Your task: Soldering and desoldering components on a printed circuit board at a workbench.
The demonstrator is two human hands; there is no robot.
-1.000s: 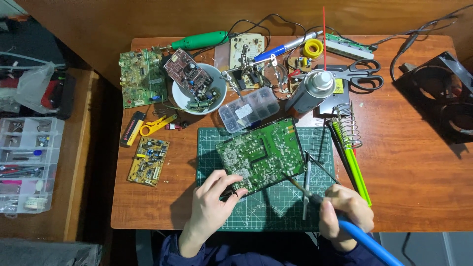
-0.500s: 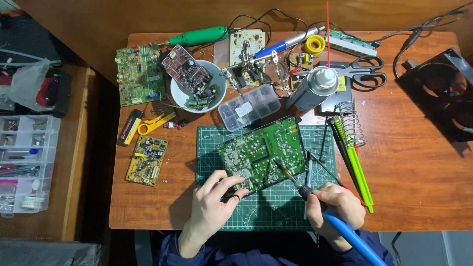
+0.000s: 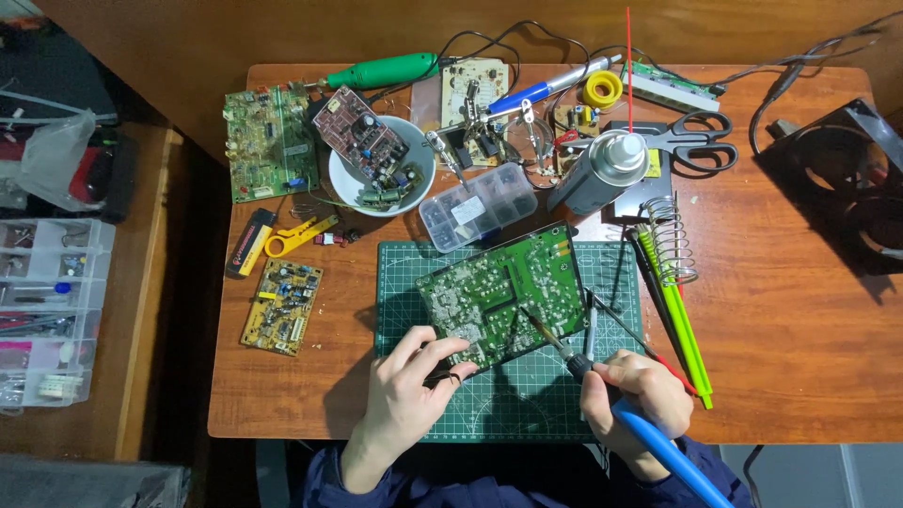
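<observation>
A green circuit board (image 3: pixel 503 293) lies solder side up, tilted, on a green cutting mat (image 3: pixel 527 404). My left hand (image 3: pixel 406 390) grips the board's near left corner between thumb and fingers. My right hand (image 3: pixel 632 395) holds a blue-handled soldering iron (image 3: pixel 602 390) like a pen. Its tip rests on the board's lower middle area. Thin tweezers (image 3: pixel 591 325) lie on the mat just right of the board.
A white bowl (image 3: pixel 350 193) holds parts and a small board. Other boards (image 3: pixel 264 141) (image 3: pixel 281 307), a clear parts box (image 3: pixel 480 207), a spray can (image 3: pixel 600 171), scissors (image 3: pixel 691 141), a coil iron stand (image 3: pixel 666 240) and green probes (image 3: pixel 679 325) crowd the wooden table (image 3: pixel 800 320). A fan (image 3: pixel 861 183) sits far right.
The soldering iron tip has moved left along the board toward its lower middle. My left hand keeps its grip on the board's corner.
</observation>
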